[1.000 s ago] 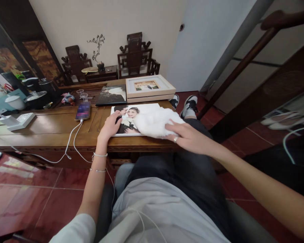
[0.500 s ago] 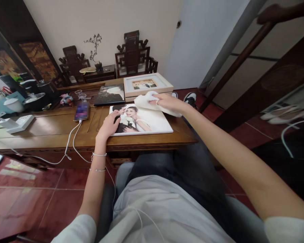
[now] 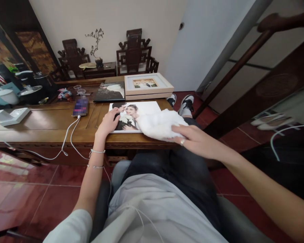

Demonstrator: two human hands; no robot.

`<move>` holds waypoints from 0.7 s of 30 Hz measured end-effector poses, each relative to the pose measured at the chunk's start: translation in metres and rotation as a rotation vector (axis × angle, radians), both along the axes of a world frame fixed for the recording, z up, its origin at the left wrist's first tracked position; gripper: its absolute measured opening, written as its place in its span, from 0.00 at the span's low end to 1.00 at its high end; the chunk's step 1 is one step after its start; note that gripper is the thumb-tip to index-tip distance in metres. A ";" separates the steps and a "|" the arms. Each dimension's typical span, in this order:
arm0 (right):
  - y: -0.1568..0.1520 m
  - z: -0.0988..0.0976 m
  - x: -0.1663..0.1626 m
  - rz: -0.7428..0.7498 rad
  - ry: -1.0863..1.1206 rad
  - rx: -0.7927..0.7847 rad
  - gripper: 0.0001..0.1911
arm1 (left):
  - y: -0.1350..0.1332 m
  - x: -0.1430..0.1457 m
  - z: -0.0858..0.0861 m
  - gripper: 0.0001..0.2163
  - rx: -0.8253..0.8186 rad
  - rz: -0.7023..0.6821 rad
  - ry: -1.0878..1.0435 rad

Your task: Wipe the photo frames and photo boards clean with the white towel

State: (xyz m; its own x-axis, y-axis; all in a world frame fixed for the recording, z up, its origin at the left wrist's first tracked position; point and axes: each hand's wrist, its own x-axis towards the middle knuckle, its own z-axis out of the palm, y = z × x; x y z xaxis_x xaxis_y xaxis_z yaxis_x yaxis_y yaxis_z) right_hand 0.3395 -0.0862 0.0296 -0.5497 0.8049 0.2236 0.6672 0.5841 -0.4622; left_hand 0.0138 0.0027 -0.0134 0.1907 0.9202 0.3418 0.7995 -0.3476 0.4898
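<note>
A white-bordered wedding photo print lies flat near the front edge of a long wooden table. My left hand rests on the print's left front corner, fingers curled down on it. My right hand presses a white fluffy cloth onto the print's right front part, fingers stretched flat over the cloth. The cloth hides that corner of the print.
Behind the print lie a dark photo album and a boxed framed photo. A phone with a white cable, a white power strip and small cups sit to the left. Carved chairs stand by the wall.
My right hand has pulled the cloth from the print's far right corner back toward me to its near right corner. The left hand has stayed on the print.
</note>
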 end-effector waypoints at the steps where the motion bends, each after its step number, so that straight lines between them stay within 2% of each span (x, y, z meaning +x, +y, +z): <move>1: -0.007 0.001 0.004 0.016 -0.008 -0.006 0.13 | 0.000 0.000 0.000 0.17 -0.003 -0.002 0.003; 3: -0.010 0.003 0.008 0.037 -0.005 -0.031 0.15 | -0.001 0.000 0.001 0.17 -0.010 -0.005 0.009; 5: 0.002 0.004 0.009 0.041 0.009 -0.049 0.16 | -0.002 -0.001 0.001 0.17 -0.015 -0.006 0.015; 13: 0.111 0.002 -0.024 -0.112 0.059 0.006 0.16 | -0.001 -0.002 0.002 0.18 0.016 -0.047 0.039; 16: 0.139 -0.001 -0.034 -0.157 0.101 0.022 0.19 | 0.000 -0.003 0.002 0.18 0.025 -0.052 0.046; 19: 0.143 -0.007 -0.038 -0.179 0.151 0.045 0.18 | 0.001 -0.002 0.002 0.18 0.020 -0.039 0.043; 21: 0.130 -0.010 -0.037 -0.163 0.152 0.060 0.17 | 0.001 -0.001 0.002 0.18 0.016 -0.029 0.031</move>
State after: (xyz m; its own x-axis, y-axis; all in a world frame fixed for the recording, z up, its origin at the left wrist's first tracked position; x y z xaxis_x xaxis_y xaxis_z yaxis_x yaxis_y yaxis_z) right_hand 0.3027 0.0437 0.0199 -0.3696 0.8633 0.3436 0.6807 0.5033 -0.5323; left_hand 0.0127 0.0042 -0.0116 0.2281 0.9086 0.3498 0.8037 -0.3785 0.4591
